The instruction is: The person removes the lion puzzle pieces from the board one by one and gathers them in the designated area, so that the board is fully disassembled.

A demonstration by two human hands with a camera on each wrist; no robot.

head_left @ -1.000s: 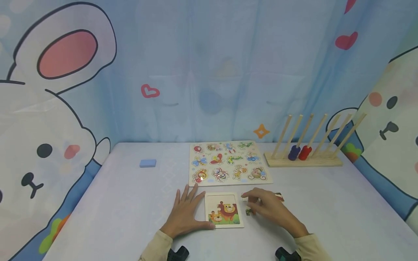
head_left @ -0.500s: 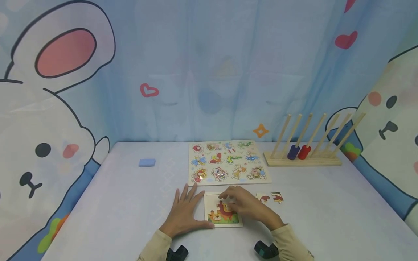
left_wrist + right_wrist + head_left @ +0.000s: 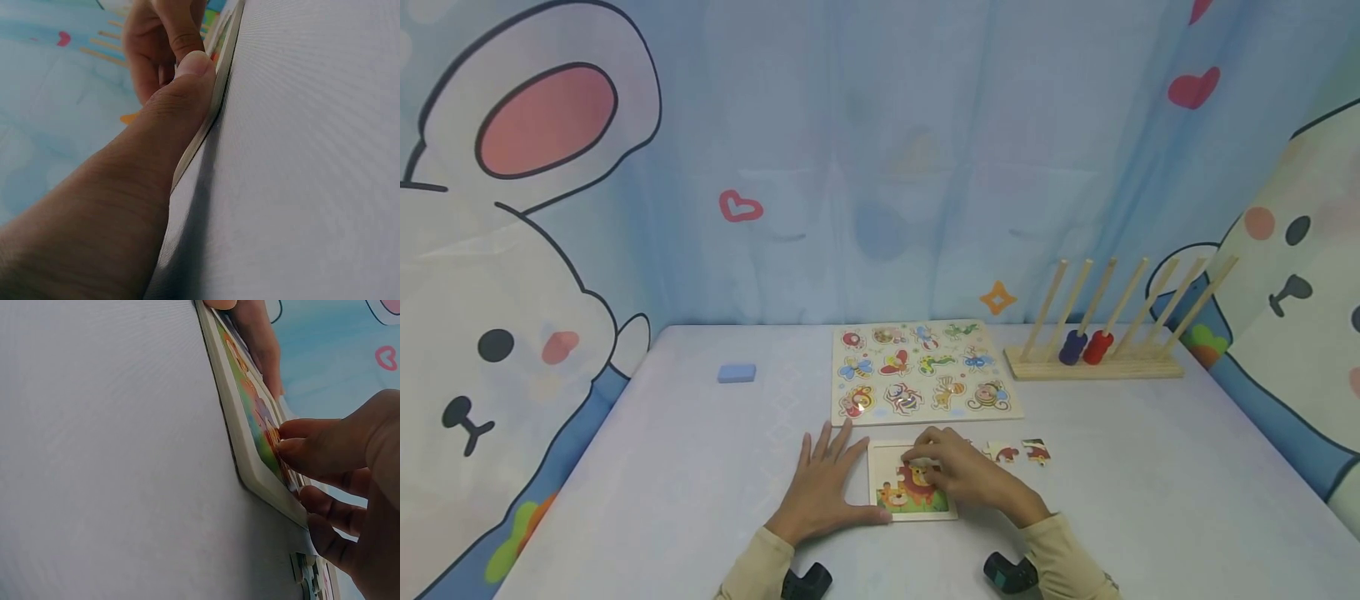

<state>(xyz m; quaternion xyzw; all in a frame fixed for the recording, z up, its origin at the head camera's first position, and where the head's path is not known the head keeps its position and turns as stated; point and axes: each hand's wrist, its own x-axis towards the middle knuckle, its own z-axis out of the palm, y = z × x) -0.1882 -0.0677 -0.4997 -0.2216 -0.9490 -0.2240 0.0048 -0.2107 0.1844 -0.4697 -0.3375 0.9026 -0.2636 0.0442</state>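
Observation:
A small wooden jigsaw tray (image 3: 889,453) with a partly filled lion picture lies on the white table. At its left edge rests my left hand (image 3: 826,490), fingers spread, the thumb along the lower left corner. My right hand (image 3: 967,475) is over the upper right of the picture, thumb and fingertips pinching a puzzle piece mostly hidden by them. In the right wrist view the fingertips (image 3: 290,449) meet the tray's picture surface. Loose puzzle pieces (image 3: 1002,452) lie just right of the tray, one with a dark top (image 3: 1036,452); another is partly behind the hand.
Behind the tray lies a larger insect picture board (image 3: 925,421). A wooden peg stand (image 3: 1097,372) with blue and red beads is at the back right. A blue block (image 3: 737,373) sits at the back left. A cartoon-printed curtain (image 3: 887,167) hangs behind the table.
My right hand has moved left from the loose pieces to over the tray, uncovering pieces on the right. In the last half second it shifted only slightly. My left hand stayed in place.

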